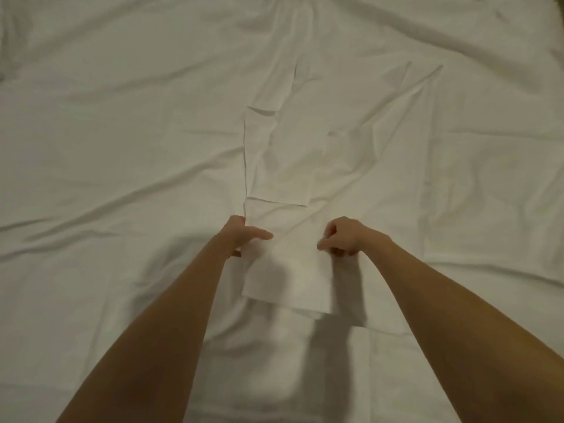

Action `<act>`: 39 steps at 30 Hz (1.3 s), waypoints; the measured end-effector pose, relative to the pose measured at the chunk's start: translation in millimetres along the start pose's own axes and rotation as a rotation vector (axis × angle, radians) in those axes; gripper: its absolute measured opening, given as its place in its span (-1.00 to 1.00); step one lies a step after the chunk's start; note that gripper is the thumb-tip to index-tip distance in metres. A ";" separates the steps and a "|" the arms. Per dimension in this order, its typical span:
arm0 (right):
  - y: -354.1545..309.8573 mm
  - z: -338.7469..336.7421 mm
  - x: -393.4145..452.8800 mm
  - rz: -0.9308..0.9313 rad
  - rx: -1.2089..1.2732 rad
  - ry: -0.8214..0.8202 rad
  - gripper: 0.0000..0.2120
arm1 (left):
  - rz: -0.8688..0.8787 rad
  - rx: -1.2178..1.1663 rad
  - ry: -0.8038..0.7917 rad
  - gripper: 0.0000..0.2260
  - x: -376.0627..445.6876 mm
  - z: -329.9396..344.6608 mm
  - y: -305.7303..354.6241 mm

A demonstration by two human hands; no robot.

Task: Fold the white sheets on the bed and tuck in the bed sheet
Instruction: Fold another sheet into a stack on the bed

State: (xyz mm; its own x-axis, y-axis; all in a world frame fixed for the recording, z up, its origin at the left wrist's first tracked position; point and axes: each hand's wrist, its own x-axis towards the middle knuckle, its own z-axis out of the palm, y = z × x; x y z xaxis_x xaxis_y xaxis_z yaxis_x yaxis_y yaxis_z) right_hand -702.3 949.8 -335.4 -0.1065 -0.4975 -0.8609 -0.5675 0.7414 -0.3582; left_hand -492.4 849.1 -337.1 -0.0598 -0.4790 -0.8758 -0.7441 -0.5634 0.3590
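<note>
The bed sheet [122,132] fills the whole view, white and rumpled, with long creases fanning out toward nine and three o'clock; none of its edges show, so whether it is tucked anywhere cannot be told. On top of it, at the centre, lies the folded white sheet [283,166], already narrowed into a long strip whose long axis runs from twelve o'clock down to six. Its far part rests flat on the bed and looks layered, with an overlapping panel ending in a straight edge just beyond the hands; its near end is raised off the bed and hangs toward six o'clock, throwing a shadow below. The left hand [244,236] holds the strip's nine o'clock edge, thumb lying across the top of the cloth, so that grip is closed on the sheet. The right hand [345,236] pinches the three o'clock edge with curled fingers, its grip also closed on the sheet. Both hands sit level with each other, equally near, with the bulk of the strip lying away from them toward twelve o'clock. By my reading, the coming move is a fold along that axis, carrying the held end forward over the flat part.
</note>
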 end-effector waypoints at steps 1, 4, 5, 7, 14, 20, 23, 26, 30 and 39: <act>-0.3 3.0 0.9 -0.003 -0.023 0.000 -0.84 | -0.013 -0.028 -0.058 -0.51 -0.7 -1.4 -2.8; -2.7 6.5 0.4 -0.011 -0.065 0.000 -0.86 | 0.013 -0.025 -0.163 -0.48 0.1 -3.2 -12.7; -2.4 7.7 0.0 -0.012 -0.065 -0.007 -0.85 | 0.042 -0.042 -0.183 -0.46 -0.7 -2.4 -14.9; 1.3 11.7 -1.8 -0.016 -0.038 -0.017 -0.83 | 0.101 -0.118 -0.209 -0.42 -5.0 1.4 -17.6; 8.4 27.6 -10.4 -0.067 -0.037 -0.063 -0.68 | 0.070 -0.004 -0.406 -0.42 -27.0 16.4 -45.7; 0.6 38.3 -31.2 -0.054 -0.324 -0.180 -0.14 | 0.116 -0.284 -0.395 -0.35 -33.8 20.6 -50.4; -2.7 55.1 -42.2 -0.066 -0.522 -0.109 -0.05 | 0.095 -0.482 -0.365 -0.23 -36.3 27.5 -51.4; 0.5 74.8 -49.6 -0.170 -0.574 -0.005 -0.50 | 0.098 -0.578 -0.297 -0.19 -39.0 34.7 -51.3; 9.9 83.6 -52.6 -0.245 -0.581 0.042 -0.67 | 0.146 -0.566 -0.283 -0.28 -38.5 36.8 -54.7; 0.3 78.0 -47.6 -0.160 -0.490 -0.304 -0.89 | 0.054 -0.200 -0.169 -0.79 -37.8 13.6 -76.6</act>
State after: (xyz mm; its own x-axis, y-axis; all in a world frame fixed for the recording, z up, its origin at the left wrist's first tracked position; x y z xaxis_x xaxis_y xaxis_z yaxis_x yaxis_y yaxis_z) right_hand -633.8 1008.9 -322.7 0.2085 -0.3814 -0.9006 -0.8753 0.3380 -0.3458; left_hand -442.3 919.6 -336.0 -0.2182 -0.4025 -0.8891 -0.5916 -0.6700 0.4485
